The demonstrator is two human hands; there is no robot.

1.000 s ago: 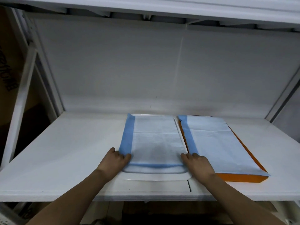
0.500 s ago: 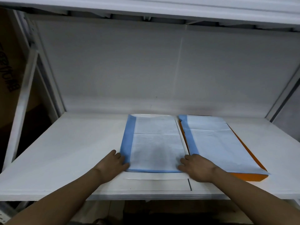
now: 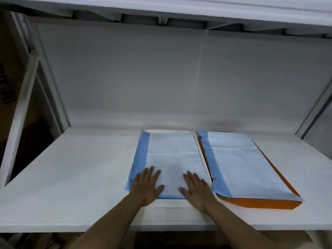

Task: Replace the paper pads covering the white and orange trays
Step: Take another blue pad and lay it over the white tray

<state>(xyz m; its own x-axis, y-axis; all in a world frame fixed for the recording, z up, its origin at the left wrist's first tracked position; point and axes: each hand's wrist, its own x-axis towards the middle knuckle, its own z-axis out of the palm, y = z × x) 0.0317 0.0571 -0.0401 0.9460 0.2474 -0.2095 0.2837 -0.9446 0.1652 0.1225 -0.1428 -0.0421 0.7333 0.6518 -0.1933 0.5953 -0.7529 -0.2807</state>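
Paper pad, pale blue rectangle with a darker blue border (image 3: 172,159), lies flat on the white plastic tray (image 3: 199,151) at mid-table. Head view: left hand (image 3: 146,186) and right hand (image 3: 195,188) both rest palm-down on the pad's near end, fingers straight and spread. Just beside it on the right, a second blue-bordered paper pad (image 3: 246,164) covers the orange rectangular tray (image 3: 258,203). Both trays sit on the white table (image 3: 71,177).

Both forearms are bare up to the near edge of view, with no sleeves. The left hand (image 3: 146,186) and right hand (image 3: 196,188) wear nothing: no gloves, rings or watch.
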